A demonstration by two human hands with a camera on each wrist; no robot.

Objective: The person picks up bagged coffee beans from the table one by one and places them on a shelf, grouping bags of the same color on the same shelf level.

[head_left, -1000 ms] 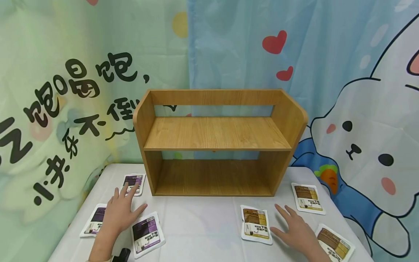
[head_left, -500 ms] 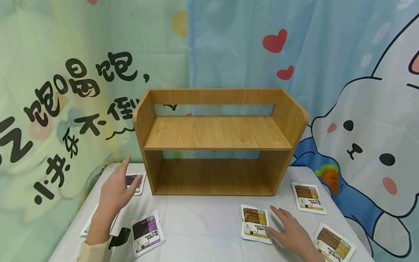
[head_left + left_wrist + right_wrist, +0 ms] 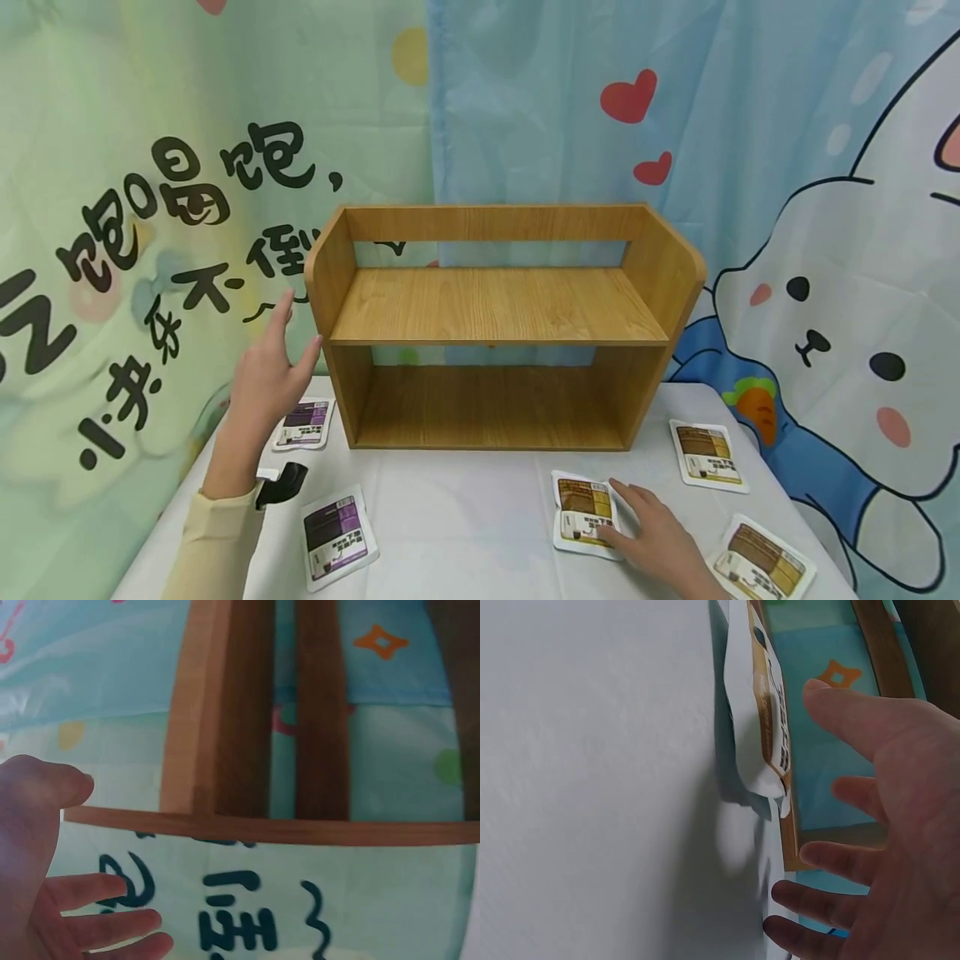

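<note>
Nearest: cream sleeve [image 3: 217, 542] & black strap [image 3: 283, 485] on the L wrist, out in front & left of the shelf [image 3: 498, 307]. Near purple pack [image 3: 340, 538] lies flat on the white table [image 3: 457, 517], in front of shelf's left end. Corner brown pack [image 3: 763, 560] is also out front, past shelf's right end, w/ one edge hidden by R wrist.

R hand [image 3: 658, 533] is low, in front of shelf's right end: fingers spread, slightly bent, wide gap btwn thumb & forefinger, no grip on anything. Both tips are at the edge of mid brown pack [image 3: 583, 510], which lies on the table in front of shelf, toward its right end; contact can't be told.

Back brown pack [image 3: 707, 454] lies just right of shelf's front corner. Far purple pack [image 3: 307, 423] is just left of shelf, partly behind L arm.

L hand [image 3: 266, 379] is up off the table beside shelf's left panel, fingers straight, thumb well out, holding nothing; can't tell if thumb touches the panel.

Shelf: wood, 2 tiers, upright. Behind it: green curtain [image 3: 360, 100] left, blue curtain [image 3: 517, 125] w/ rabbit [image 3: 862, 275] right.
</note>
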